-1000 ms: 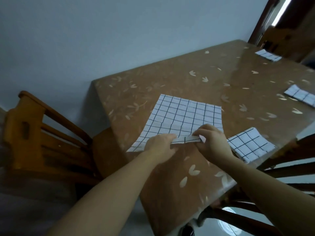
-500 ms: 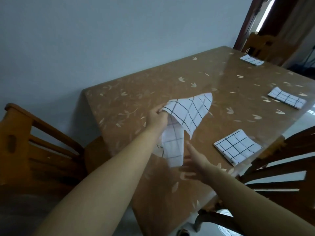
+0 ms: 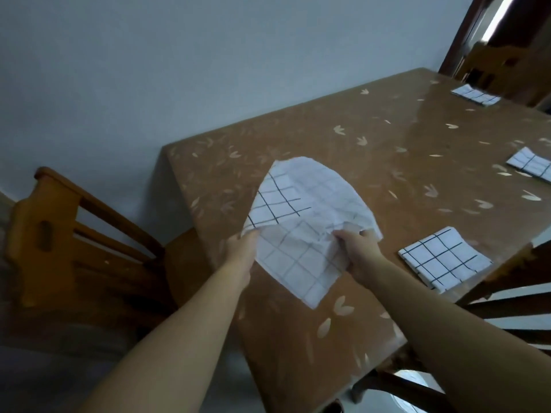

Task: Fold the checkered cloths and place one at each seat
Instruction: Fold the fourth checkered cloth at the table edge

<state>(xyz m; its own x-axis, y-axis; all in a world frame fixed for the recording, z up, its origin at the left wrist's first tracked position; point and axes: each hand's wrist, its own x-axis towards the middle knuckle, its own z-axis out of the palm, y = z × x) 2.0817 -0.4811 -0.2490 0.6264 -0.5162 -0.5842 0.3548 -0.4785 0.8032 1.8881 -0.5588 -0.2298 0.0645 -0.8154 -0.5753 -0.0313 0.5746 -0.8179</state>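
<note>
the white cloth with thin black checks (image 3: pixel 301 228) is hanging crumpled just above the near corner of the glossy brown leaf-patterned table (image 3: pixel 387 168), the left hand (image 3: pixel 242 248) pinching its left edge and the right hand (image 3: pixel 359 248) gripping a bunched part of its right side. this limp fabric is likely needing both hands pulling it taut, corners matched, before going down flat like the folded checkered square (image 3: pixel 444 259) lying near the right hand.
</note>
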